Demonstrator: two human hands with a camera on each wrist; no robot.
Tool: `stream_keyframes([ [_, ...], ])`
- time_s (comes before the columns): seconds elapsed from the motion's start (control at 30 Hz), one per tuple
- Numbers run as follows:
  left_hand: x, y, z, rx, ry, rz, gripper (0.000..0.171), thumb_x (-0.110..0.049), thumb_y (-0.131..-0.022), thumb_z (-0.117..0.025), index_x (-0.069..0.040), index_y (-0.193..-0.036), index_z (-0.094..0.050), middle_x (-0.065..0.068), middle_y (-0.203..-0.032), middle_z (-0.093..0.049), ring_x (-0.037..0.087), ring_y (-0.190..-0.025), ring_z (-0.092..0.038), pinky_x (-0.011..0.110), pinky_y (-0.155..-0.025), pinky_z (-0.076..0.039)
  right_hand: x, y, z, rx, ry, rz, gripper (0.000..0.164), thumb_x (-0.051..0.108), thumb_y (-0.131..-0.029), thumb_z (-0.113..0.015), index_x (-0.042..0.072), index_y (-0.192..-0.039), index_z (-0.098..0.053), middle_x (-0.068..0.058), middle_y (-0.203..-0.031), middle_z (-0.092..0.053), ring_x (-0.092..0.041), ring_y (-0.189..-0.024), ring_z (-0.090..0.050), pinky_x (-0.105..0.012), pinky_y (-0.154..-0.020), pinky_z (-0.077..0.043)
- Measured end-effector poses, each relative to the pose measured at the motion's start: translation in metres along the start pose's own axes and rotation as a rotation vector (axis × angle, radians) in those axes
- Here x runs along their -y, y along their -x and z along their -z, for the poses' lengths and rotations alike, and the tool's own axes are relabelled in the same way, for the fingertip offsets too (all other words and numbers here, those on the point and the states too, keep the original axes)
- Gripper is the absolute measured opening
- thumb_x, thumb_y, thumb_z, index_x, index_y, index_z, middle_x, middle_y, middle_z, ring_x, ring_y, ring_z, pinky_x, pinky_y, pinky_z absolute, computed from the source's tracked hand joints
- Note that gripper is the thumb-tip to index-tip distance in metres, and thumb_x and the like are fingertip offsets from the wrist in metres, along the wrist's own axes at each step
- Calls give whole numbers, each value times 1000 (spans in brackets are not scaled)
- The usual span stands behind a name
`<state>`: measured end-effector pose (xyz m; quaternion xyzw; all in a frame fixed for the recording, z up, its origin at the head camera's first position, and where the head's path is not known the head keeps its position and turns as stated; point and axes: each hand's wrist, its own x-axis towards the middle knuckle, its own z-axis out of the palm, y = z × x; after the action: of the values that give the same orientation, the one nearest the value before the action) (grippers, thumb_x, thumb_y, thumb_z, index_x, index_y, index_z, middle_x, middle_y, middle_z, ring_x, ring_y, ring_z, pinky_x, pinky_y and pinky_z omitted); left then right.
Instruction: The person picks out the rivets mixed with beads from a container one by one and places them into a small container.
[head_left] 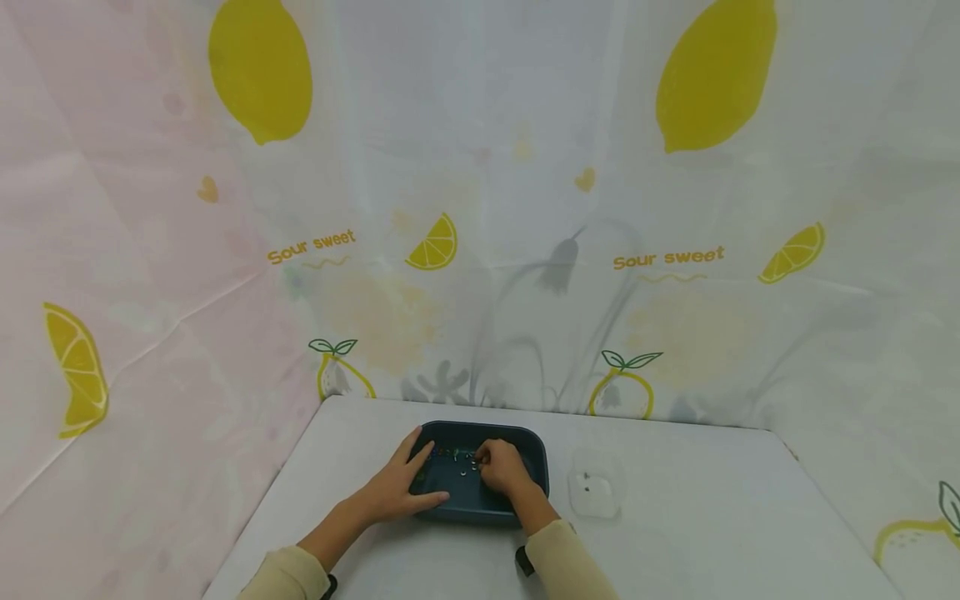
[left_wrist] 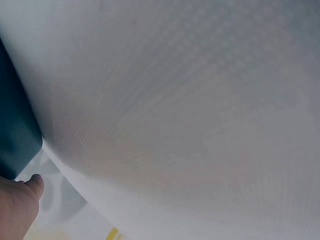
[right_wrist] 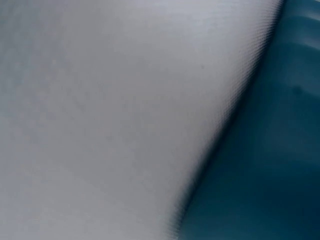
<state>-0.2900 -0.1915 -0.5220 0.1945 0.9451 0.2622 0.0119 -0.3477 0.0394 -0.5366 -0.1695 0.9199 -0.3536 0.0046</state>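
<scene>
A dark blue rectangular tray (head_left: 491, 505) stands on the white table. Several small shiny pieces (head_left: 463, 472), some ring-like, lie inside it, with a row of tiny coloured bits (head_left: 444, 452) towards its far side. My left hand (head_left: 393, 490) rests at the tray's left end, thumb and fingers spread over the rim. Inside the tray's right half is my right hand (head_left: 504, 468), fingers curled and fingertips down beside the shiny pieces. Whether it pinches one is too small to see. The left wrist view shows part of the left hand (left_wrist: 19, 207) beside the tray's wall (left_wrist: 17, 120).
Right of the tray sits a clear plastic container (head_left: 596, 497) with a few small dark bits in it. The white table (head_left: 697, 508) extends to the right. A lemon-printed curtain (head_left: 480, 167) hangs behind and at both sides.
</scene>
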Motion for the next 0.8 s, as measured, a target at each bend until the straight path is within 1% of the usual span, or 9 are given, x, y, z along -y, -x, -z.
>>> stream_keyframes([
  [0.2, -1, 0, 1, -6, 1, -8, 98, -65, -84, -65, -4, -154, -33, 20, -165, -8, 42, -147, -26, 59, -108, -37, -1, 0, -1, -2, 6, -1, 11, -3, -86, -66, 3, -94, -71, -3, -80, -60, -14, -72, -52, -31, -64, -46],
  [0.33, -1, 0, 0, -3, 1, -7, 98, -66, -84, -64, -6, -154, -33, 19, -165, -8, 42, -148, -25, 58, -109, -37, -1, -1, -1, 1, 11, -11, 11, -2, -86, -66, 3, -94, -71, -3, -80, -60, -13, -72, -52, -31, -65, -46],
  [0.43, 1, 0, -1, -2, 7, -4, 98, -67, -84, -64, -7, -154, -33, 19, -165, -8, 41, -148, -25, 58, -110, -36, -1, -1, 0, -2, 18, -2, 11, -3, -85, -67, 3, -93, -71, -3, -80, -60, -13, -71, -52, -31, -65, -46],
  [0.63, 3, -1, -2, -5, 10, 9, 99, -68, -83, -64, -9, -156, -31, 16, -166, -6, 40, -149, -24, 57, -111, -35, 0, -1, 1, -16, 17, 7, 9, -2, -85, -69, 3, -92, -72, -3, -80, -61, -13, -72, -53, -31, -65, -48],
  [0.8, 4, -1, -3, -8, 4, 6, 99, -68, -83, -64, -10, -156, -31, 17, -166, -7, 40, -149, -24, 57, -111, -36, 1, 0, 2, -32, 12, 7, 8, -2, -83, -71, 3, -89, -72, -4, -78, -62, -13, -70, -53, -29, -63, -47],
])
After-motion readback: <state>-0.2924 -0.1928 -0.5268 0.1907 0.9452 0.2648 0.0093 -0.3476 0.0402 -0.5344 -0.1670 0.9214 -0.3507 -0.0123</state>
